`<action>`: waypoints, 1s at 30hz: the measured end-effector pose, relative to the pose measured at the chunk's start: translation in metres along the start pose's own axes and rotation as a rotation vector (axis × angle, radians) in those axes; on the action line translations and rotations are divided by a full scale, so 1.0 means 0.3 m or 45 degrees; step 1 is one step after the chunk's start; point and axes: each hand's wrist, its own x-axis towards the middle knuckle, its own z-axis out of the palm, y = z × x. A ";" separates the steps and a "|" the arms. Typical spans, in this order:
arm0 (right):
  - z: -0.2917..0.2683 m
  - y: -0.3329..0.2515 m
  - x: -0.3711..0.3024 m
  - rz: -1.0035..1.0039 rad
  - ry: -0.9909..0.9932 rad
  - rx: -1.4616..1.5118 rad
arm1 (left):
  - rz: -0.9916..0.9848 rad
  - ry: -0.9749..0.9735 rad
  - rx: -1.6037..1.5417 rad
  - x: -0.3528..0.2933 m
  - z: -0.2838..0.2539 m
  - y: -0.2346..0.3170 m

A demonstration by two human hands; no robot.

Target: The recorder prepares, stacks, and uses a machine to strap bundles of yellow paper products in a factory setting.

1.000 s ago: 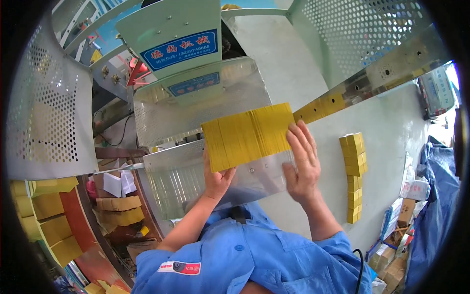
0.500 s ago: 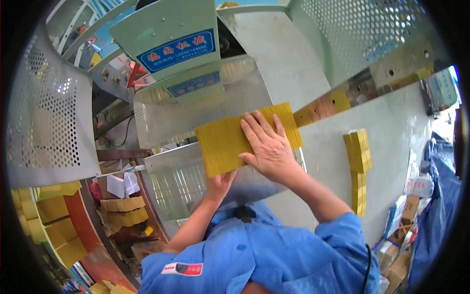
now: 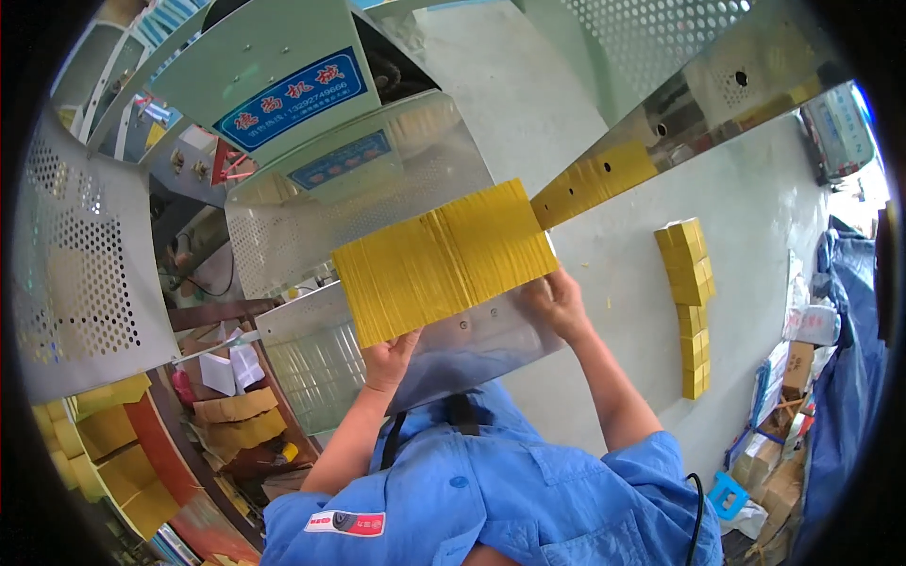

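A wide stack of yellow paper point(image 3: 444, 259) is in front of me, its upper face finely lined, with a seam down its middle. My left hand point(image 3: 389, 363) grips its near left edge, the fingers partly hidden beneath it. At the near right corner, my right hand point(image 3: 559, 304) is closed on the stack, most of its fingertips out of sight under it. Below the stack lies a shiny metal plate point(image 3: 472, 344) of the machine.
Behind the stack rises a green machine panel point(image 3: 274, 57) with a blue label. A metal bar with holes point(image 3: 651, 141) slants up to the right. Yellow paper bundles point(image 3: 687, 264) stand in a row on the grey surface at right. Shelves with yellow paper point(image 3: 118, 443) are at left.
My right hand has left the top of the stack and now holds its near right corner. The stack has shifted left in view and shows its whole upper face.
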 end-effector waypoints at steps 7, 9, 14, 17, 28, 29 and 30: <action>0.050 -0.085 0.015 -0.364 -0.119 -0.232 | -0.064 -0.024 -0.166 0.075 -0.071 0.120; 0.057 -0.186 0.004 -0.402 -0.139 -0.234 | -0.044 0.021 -0.072 0.089 -0.134 0.142; 0.110 -0.297 0.020 -0.151 -0.243 -0.731 | -0.650 -0.138 0.057 0.085 -0.232 0.256; 0.132 -0.173 0.052 -0.006 -0.322 -0.672 | -0.827 -0.228 0.412 0.106 -0.223 0.179; 0.106 -0.094 0.023 0.328 -0.144 0.016 | -0.928 -0.263 -0.217 0.094 -0.318 0.136; 0.112 -0.092 0.023 0.336 -0.129 0.041 | -0.927 -0.277 -0.215 0.093 -0.314 0.133; 0.114 -0.088 0.022 0.344 -0.115 0.066 | -0.911 -0.269 -0.234 0.093 -0.310 0.131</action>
